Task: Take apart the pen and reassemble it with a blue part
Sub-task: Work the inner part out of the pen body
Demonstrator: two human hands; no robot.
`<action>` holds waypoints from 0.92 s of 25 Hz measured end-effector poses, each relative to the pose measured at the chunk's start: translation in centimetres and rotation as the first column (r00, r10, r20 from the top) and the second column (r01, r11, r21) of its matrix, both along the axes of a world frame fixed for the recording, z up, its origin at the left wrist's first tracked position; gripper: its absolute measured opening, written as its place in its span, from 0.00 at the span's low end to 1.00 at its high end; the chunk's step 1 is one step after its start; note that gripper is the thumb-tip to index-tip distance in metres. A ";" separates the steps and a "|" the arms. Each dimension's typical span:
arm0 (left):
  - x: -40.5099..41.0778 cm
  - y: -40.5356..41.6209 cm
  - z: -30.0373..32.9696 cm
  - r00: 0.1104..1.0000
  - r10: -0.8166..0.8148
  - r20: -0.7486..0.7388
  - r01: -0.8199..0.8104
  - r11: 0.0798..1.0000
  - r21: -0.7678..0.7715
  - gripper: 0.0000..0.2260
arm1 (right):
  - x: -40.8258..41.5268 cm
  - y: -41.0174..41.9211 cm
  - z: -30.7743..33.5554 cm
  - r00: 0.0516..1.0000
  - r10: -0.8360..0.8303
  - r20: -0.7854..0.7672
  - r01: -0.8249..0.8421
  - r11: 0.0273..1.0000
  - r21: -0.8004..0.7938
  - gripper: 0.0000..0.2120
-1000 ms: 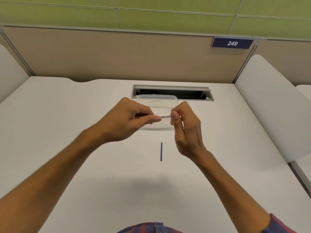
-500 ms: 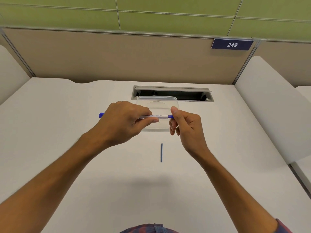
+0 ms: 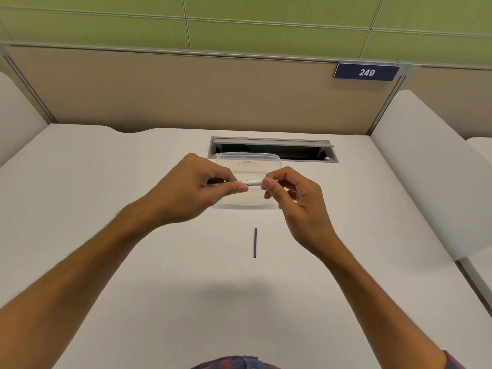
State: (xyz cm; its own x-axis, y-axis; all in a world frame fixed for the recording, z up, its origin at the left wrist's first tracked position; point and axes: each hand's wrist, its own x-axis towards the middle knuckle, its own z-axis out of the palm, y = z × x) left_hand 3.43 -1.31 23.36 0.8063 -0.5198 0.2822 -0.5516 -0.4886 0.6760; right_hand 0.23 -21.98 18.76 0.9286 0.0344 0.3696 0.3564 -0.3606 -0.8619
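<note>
White desk — clear plastic lid near cable slot, blue stick nearer front.

The desk is smooth, matt white. The box near its back edge is clear, shiny plastic. The pen looks like smooth white plastic. The stick is dull blue. The slot has a grey metal-looking rim. The wall looks like tan cloth.

A clear plastic container sits on the white desk before a cable slot; plate "249" hangs on the partition.
</note>
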 end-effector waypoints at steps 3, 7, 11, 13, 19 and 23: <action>0.1 0.3 -0.1 0.999 0.005 0.042 -0.006 1.000 0.031 0.10 | 0.1 -0.1 -0.3 1.000 -0.019 -0.007 0.019 1.000 -0.001 0.05; 0.0 0.1 -0.6 0.935 0.004 0.355 -0.093 0.967 0.236 0.18 | 0.2 0.2 -0.3 0.997 -0.020 -0.076 0.024 0.998 0.060 0.17; -0.1 -0.1 -0.7 0.862 -0.046 0.504 -0.132 0.941 0.311 0.20 | 0.2 0.3 -0.1 0.993 0.038 -0.109 -0.024 0.992 0.125 0.23; -0.1 -0.2 -0.7 0.870 -0.043 0.491 -0.117 0.949 0.292 0.20 | 0.2 0.4 0.0 0.994 0.054 -0.096 -0.041 0.991 0.128 0.22; -0.2 -0.1 -0.4 0.988 0.007 0.152 -0.019 0.997 0.079 0.14 | -0.1 0.3 -0.4 0.993 0.003 0.117 0.010 0.994 -0.111 0.16; -0.1 0.2 -0.2 0.994 0.011 0.106 -0.016 0.999 0.045 0.14 | -0.2 0.3 -0.1 0.998 0.055 0.023 -0.054 0.997 -0.051 0.09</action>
